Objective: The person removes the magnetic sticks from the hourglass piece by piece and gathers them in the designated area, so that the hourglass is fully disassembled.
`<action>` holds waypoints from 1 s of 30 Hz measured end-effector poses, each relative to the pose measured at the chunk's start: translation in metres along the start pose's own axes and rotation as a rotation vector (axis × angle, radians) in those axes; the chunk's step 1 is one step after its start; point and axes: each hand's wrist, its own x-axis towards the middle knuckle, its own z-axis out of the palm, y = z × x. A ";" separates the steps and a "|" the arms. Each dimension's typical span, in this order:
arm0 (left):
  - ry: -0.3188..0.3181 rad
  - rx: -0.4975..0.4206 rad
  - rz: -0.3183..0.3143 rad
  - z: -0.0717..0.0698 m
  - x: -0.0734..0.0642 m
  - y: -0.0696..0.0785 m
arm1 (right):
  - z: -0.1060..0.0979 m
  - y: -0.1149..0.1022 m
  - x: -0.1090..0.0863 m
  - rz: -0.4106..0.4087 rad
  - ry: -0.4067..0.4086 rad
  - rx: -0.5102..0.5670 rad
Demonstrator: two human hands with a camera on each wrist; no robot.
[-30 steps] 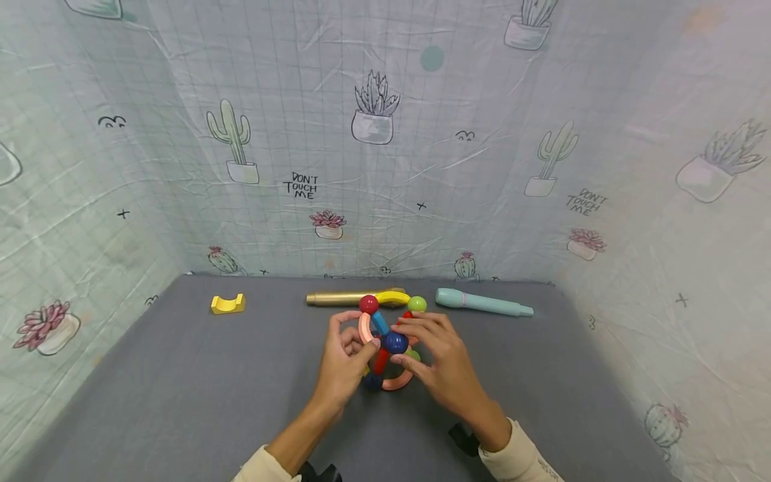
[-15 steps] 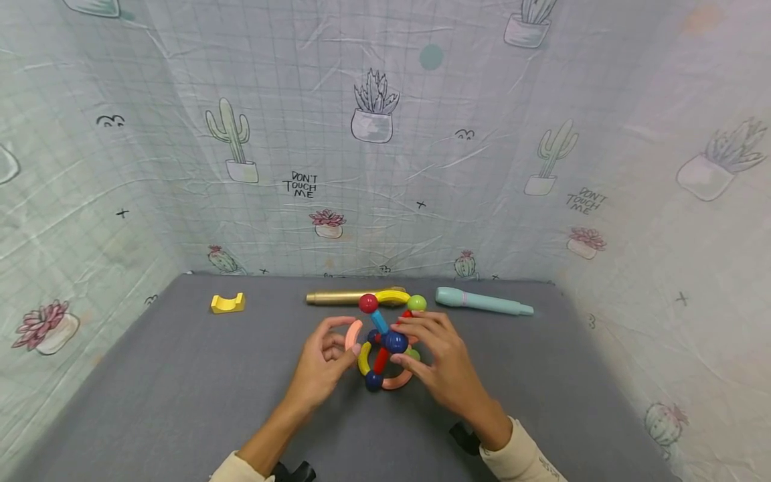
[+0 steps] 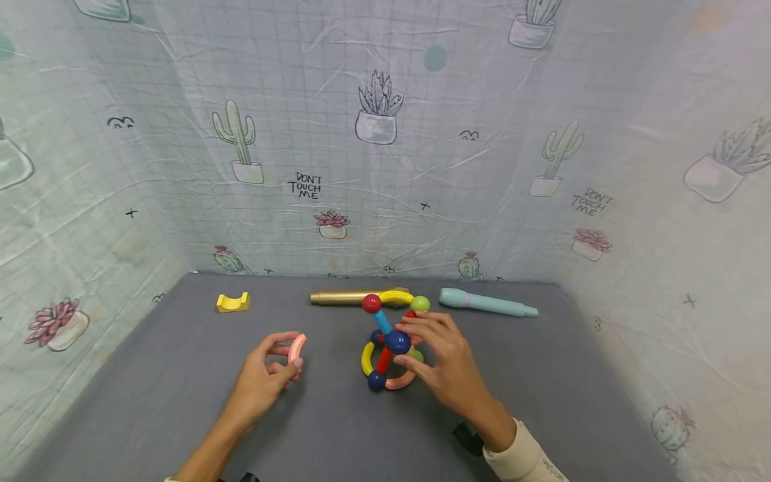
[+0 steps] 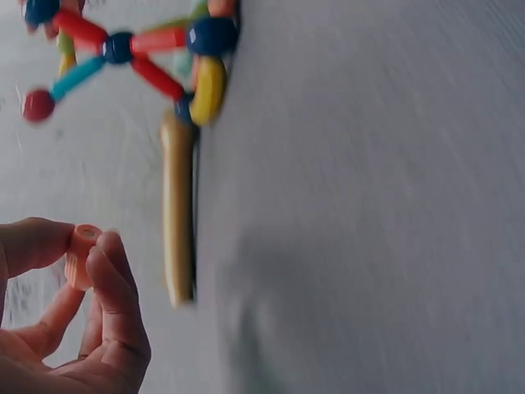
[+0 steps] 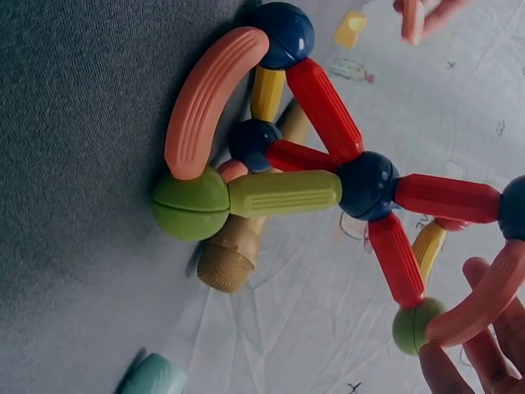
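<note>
A pink curved rod [image 3: 296,348] is pinched between the thumb and fingers of my left hand [image 3: 259,381], held over the mat left of the model. The ball-and-stick toy model [image 5: 367,185] has blue, green and red balls joined by straight and curved rods. Its lower ring has a yellow curved rod [image 3: 367,359] and a pink curved rod [image 5: 209,103]. My right hand [image 3: 444,361] grips the upper part from the right, thumb and fingers about a blue ball [image 3: 398,343]. In the right wrist view its fingers touch an upper pink curved rod [image 5: 484,304] near a green ball [image 5: 417,325].
Behind the model lies a gold toy microphone [image 3: 340,298]. A teal tapered stick [image 3: 488,304] lies at the back right. A yellow notched block [image 3: 233,302] sits at the back left of the grey mat [image 3: 168,375]. A printed cloth [image 3: 289,134] surrounds the back and sides.
My left hand has drawn the pink curved rod off the model and carried it left. The right hand keeps its grip on the model, which stays in place.
</note>
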 end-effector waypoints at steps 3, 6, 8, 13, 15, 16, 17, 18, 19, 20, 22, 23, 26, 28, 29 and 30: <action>0.038 0.100 -0.017 -0.022 -0.001 -0.010 | -0.002 0.001 0.000 0.004 0.009 -0.002; 0.089 0.223 -0.030 -0.045 -0.003 -0.019 | -0.003 0.002 0.000 0.004 0.019 -0.008; 0.116 0.306 -0.034 -0.060 -0.006 -0.024 | -0.004 0.002 0.000 0.001 0.022 -0.011; 0.153 0.495 -0.030 -0.099 -0.013 -0.038 | -0.005 0.005 -0.001 -0.021 0.025 -0.017; 0.160 0.564 -0.019 -0.115 -0.014 -0.044 | -0.005 0.006 -0.001 -0.027 0.029 -0.023; 0.165 0.598 -0.010 -0.122 -0.014 -0.048 | -0.006 0.007 -0.002 -0.028 0.030 -0.025; 0.167 0.631 -0.003 -0.129 -0.014 -0.051 | -0.006 0.007 -0.002 -0.027 0.031 -0.027; 0.168 0.660 0.003 -0.135 -0.015 -0.054 | -0.007 0.008 -0.002 -0.024 0.031 -0.030; 0.161 0.680 0.004 -0.141 -0.015 -0.056 | -0.007 0.008 -0.002 -0.021 0.032 -0.031; 0.156 0.703 0.005 -0.147 -0.014 -0.058 | -0.008 0.008 -0.002 -0.019 0.032 -0.031; 0.135 0.733 -0.008 -0.157 -0.015 -0.061 | -0.009 0.008 -0.002 -0.013 0.029 -0.032; 0.120 0.743 -0.020 -0.161 -0.015 -0.062 | -0.009 0.008 -0.002 -0.012 0.029 -0.032; 0.073 0.762 -0.059 -0.168 -0.016 -0.064 | -0.010 0.008 -0.001 -0.009 0.027 -0.033; 0.049 0.774 -0.074 -0.170 -0.017 -0.065 | -0.010 0.007 -0.002 -0.006 0.023 -0.033; 0.041 0.778 -0.076 -0.170 -0.018 -0.065 | -0.009 0.008 -0.002 -0.006 0.023 -0.035; 0.036 0.781 -0.078 -0.170 -0.018 -0.065 | -0.009 0.007 -0.002 -0.005 0.022 -0.036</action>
